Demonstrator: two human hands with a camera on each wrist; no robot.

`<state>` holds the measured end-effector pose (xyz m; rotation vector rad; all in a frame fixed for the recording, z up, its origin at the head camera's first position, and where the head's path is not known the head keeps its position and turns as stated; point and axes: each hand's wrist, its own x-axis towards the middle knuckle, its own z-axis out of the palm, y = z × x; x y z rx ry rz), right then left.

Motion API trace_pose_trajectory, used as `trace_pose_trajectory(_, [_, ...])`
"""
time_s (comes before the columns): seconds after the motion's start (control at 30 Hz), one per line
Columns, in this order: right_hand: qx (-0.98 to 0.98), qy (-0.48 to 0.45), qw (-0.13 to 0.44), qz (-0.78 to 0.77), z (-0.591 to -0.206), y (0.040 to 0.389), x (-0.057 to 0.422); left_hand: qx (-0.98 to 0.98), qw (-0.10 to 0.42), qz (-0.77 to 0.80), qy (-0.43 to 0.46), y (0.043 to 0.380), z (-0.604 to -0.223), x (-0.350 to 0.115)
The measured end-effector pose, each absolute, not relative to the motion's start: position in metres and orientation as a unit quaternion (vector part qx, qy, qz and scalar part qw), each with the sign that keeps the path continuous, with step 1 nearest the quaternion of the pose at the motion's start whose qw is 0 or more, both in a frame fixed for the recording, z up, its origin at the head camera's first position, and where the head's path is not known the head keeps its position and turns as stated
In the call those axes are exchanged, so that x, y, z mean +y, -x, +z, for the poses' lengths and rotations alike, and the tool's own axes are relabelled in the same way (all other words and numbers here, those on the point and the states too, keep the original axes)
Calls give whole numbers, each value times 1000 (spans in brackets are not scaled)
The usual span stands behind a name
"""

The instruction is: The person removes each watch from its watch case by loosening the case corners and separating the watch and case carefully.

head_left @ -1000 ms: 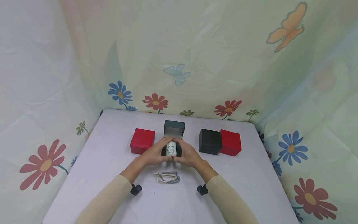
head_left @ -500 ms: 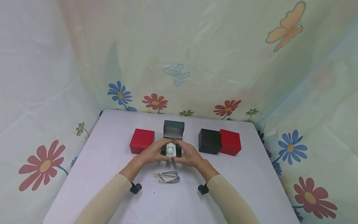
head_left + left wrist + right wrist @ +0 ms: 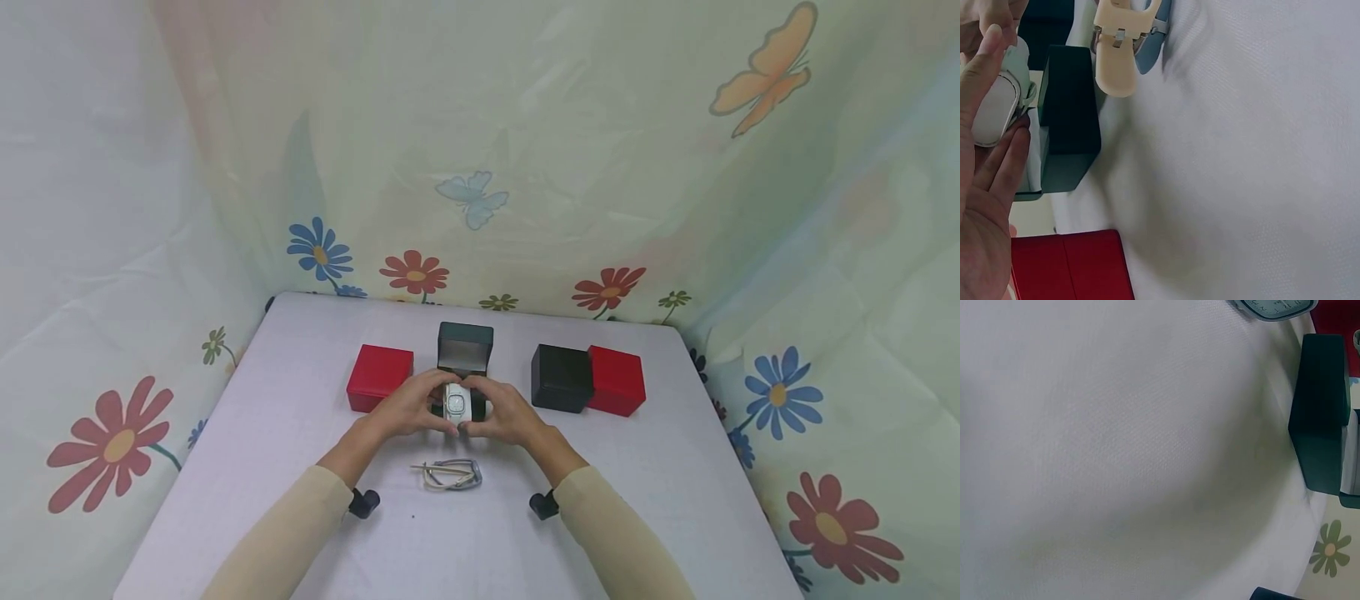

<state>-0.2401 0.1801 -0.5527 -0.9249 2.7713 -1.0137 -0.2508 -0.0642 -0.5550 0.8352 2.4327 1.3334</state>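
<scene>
A white wristwatch [image 3: 456, 403] is held over an open dark green box [image 3: 466, 336], its face up. My left hand [image 3: 408, 407] grips the watch from the left, thumb on the near side and fingers on the far side. From the right, my right hand [image 3: 506, 413] holds it the same way. In the left wrist view the watch [image 3: 994, 115] sits between thumb and fingers, close to the green box [image 3: 1071, 112]. Nearer me lies a second watch [image 3: 453, 475] with a beige and blue-grey strap. The right wrist view hides the right hand.
A red box [image 3: 380, 377] stands left of the green one. To the right, a black box [image 3: 562, 378] stands against another red box [image 3: 618, 382]. All rest on a white-covered table [image 3: 300, 350], with a flowered curtain [image 3: 360, 150] behind and at both sides.
Both hands stay on the watch over the box, with only tiny shifts of the fingers. The boxes and second watch have not moved on the table.
</scene>
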Motion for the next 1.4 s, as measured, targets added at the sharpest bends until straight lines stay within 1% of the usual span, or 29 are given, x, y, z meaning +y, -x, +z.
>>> trace_pose_trajectory(0.13, [888, 296, 49, -348, -551, 240, 179, 840, 115, 449, -283, 252, -555, -64])
trace_pose_trajectory(0.23, [883, 289, 57, -366, -551, 240, 179, 846, 100, 447, -274, 252, -555, -64])
trace_pose_trajectory(0.37, [883, 270, 42, -381, -554, 242, 182, 847, 78, 451, -270, 253, -553, -65])
trace_pose_trajectory(0.6, [886, 246, 29, -393, -556, 242, 184, 846, 87, 445, -280, 252, -552, -65])
trace_pose_trajectory(0.8, [894, 231, 15, -384, -555, 240, 181, 842, 64, 450, -292, 252, -554, -62])
trace_pose_trajectory(0.93, [894, 227, 11, -386, -554, 239, 179, 842, 61, 456, -282, 251, -553, -60])
trace_pose_trajectory(1.23, [889, 244, -6, -388, -556, 239, 177, 865, 17, 424, -267, 249, -553, -57])
trace_pose_trajectory(1.4, [892, 242, -6, -382, -556, 239, 177, 863, -6, 421, -279, 249, -552, -57])
